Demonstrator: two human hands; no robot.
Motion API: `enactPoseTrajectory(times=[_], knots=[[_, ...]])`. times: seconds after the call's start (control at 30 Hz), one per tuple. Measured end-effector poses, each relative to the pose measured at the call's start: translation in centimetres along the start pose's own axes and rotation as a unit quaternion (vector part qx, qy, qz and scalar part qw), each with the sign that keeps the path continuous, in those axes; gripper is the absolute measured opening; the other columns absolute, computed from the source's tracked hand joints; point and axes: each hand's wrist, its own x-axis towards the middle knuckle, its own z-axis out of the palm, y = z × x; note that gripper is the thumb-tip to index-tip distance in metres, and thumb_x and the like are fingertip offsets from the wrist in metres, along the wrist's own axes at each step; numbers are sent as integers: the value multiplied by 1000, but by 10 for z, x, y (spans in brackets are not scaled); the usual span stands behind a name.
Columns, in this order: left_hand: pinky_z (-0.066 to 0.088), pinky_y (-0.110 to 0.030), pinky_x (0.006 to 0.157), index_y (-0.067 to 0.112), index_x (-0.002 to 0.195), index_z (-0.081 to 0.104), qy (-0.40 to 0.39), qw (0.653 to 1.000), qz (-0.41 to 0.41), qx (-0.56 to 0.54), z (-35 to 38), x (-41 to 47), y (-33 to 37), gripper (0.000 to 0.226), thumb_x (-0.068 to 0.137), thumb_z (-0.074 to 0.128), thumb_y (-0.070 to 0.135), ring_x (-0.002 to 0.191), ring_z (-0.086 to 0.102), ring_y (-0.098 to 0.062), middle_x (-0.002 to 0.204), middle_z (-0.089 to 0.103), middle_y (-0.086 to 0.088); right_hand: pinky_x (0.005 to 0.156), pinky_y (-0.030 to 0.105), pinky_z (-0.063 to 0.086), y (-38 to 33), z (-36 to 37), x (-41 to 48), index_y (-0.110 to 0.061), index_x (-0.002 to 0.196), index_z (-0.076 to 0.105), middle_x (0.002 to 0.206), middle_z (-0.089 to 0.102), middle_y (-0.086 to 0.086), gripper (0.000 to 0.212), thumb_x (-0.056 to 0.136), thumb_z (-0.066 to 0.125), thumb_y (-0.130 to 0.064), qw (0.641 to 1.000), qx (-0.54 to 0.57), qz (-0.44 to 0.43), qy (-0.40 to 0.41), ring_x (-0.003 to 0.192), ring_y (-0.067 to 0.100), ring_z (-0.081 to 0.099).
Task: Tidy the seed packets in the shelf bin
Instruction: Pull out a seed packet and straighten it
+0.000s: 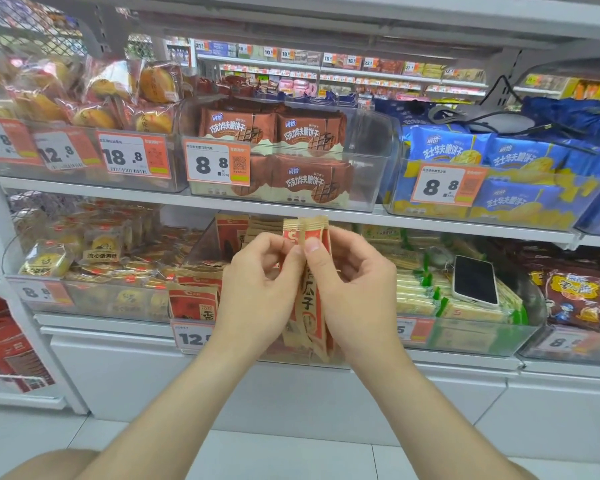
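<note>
Two bare hands meet in front of the lower shelf, both closed on one upright bundle of red-and-tan paper seed packets (310, 299). The left hand (257, 289) grips the bundle's left edge with its fingers curled behind and its thumb pressed on the front near the top. The right hand (357, 289) mirrors it on the right edge, and the two thumb tips nearly touch. The bundle's crimped top ends stand above the thumbs and its lower ends hang below the palms, in front of the clear plastic shelf bin (203, 244) and not inside it.

More red-and-tan seed packets (193, 299) are in that bin. Some lean upright at its front left corner, others lie flat behind, and one stands at the back. An orange-and-white price label (191, 336) reading 12 is on the bin's front, partly hidden by the left wrist.

In the neighbouring bin to the right, a white smartphone (475, 284) lies screen-up on pale yellow-and-green wrapped packets (416, 296). On the white metal shelf (118, 197) above, a clear bin holds brown waffle biscuit packs (309, 181) and the next one holds blue-and-yellow biscuit packs (520, 202), each with an 8.8 label.
</note>
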Motion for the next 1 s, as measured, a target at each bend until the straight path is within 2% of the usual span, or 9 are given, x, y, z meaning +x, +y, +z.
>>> enactPoseTrajectory(times=[0.1,0.2,0.33,0.5,0.63,0.73,0.83,0.93,1.0], knots=[[53,-41,73,19,85,72,-35,995,-61,-70,-3,1,0,21,105,68,25,71,62,-13,75,73,3,80,36,62,2,0,-3,-23,101,82,91,81,-9,13,104,70,-22,999,-40,-25,27,87,13,76],[57,-44,75,14,87,73,-62,988,-103,-101,-4,2,4,20,105,69,24,75,66,-15,78,73,-3,77,33,59,4,-2,-2,-22,97,81,86,80,-10,18,107,66,-20,996,-55,-33,54,83,10,74],[57,-32,58,13,91,75,-41,993,-89,-72,-6,-1,11,17,104,71,24,62,69,-13,73,77,-3,77,36,63,3,-5,1,-19,101,83,88,82,-7,15,105,68,-17,999,-25,5,48,85,15,78],[64,-33,62,16,99,76,44,992,-108,-44,-16,5,13,12,104,70,25,70,78,-13,76,81,-1,76,35,67,-3,-13,5,-15,105,83,85,82,-1,13,93,83,-19,992,-55,82,-77,81,15,80],[68,-43,73,18,102,73,118,982,-137,-55,-25,14,5,26,103,70,43,80,81,-13,84,82,3,64,42,67,-3,-18,3,-20,110,84,86,83,-3,15,98,78,-27,963,-128,133,-197,79,18,81],[67,-50,80,24,93,74,73,992,-106,19,-28,14,-2,29,92,80,52,89,79,-14,95,81,8,62,40,67,-1,-16,4,-14,114,82,87,83,0,17,103,71,-22,971,-104,149,-155,76,20,81],[68,-46,73,23,90,72,-11,991,-104,82,-25,8,0,38,79,91,55,85,79,-9,98,79,12,61,44,67,8,-16,9,-15,105,83,84,82,-2,15,105,68,-21,978,-147,127,-74,70,21,80],[69,-46,74,16,88,71,-75,985,-132,80,-21,3,5,43,76,94,51,82,80,-11,91,82,10,65,47,67,14,-16,9,-27,90,83,81,81,-7,16,97,69,-32,976,-190,95,-52,74,19,79],[68,-47,79,11,92,73,-103,981,-150,65,-23,3,9,43,79,93,47,84,81,-14,89,83,6,63,46,66,11,-14,6,-26,87,84,79,80,-9,18,95,70,-35,977,-190,81,-46,73,17,79]])
